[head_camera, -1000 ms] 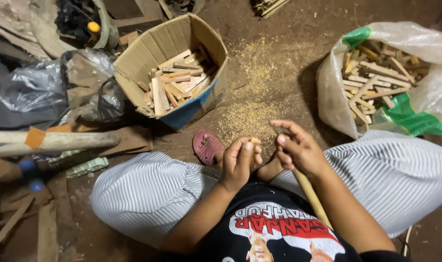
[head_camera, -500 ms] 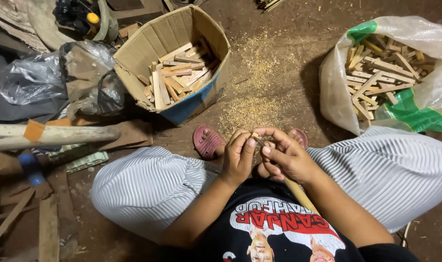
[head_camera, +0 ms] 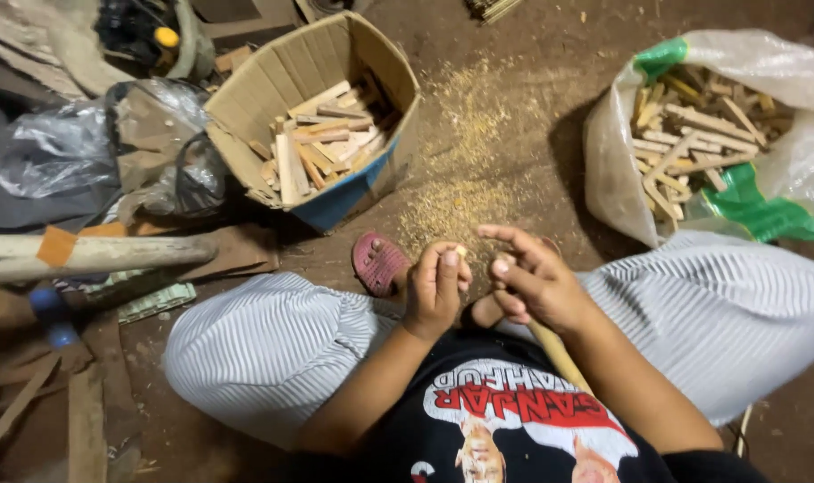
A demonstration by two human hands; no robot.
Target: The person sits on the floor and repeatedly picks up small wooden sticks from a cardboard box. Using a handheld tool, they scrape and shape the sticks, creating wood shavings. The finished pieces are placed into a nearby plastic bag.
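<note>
I sit cross-legged on a dirt floor in striped trousers. My left hand [head_camera: 434,291] is a fist in front of my lap, closed on a small pale wood piece whose tip [head_camera: 460,252] shows above the thumb. My right hand [head_camera: 534,279] hovers just to its right, almost touching. Its index finger and thumb are stretched out, and its lower fingers seem curled on a long wooden stick [head_camera: 559,353]. The stick runs back under the wrist along my forearm. Its front end is hidden by the hand.
A cardboard box [head_camera: 246,107] holding several cut wood sticks stands ahead on the left. A white plastic sack [head_camera: 608,170] of more sticks lies ahead on the right. Sawdust [head_camera: 460,192] is scattered between them. A pink sandal [head_camera: 377,262] lies by my knee. Bags, a pole [head_camera: 103,255] and scrap boards crowd the left.
Half a second ago both hands were pressed together over the wood piece. The right hand has drawn slightly away to the right and stretched out its index finger and thumb.
</note>
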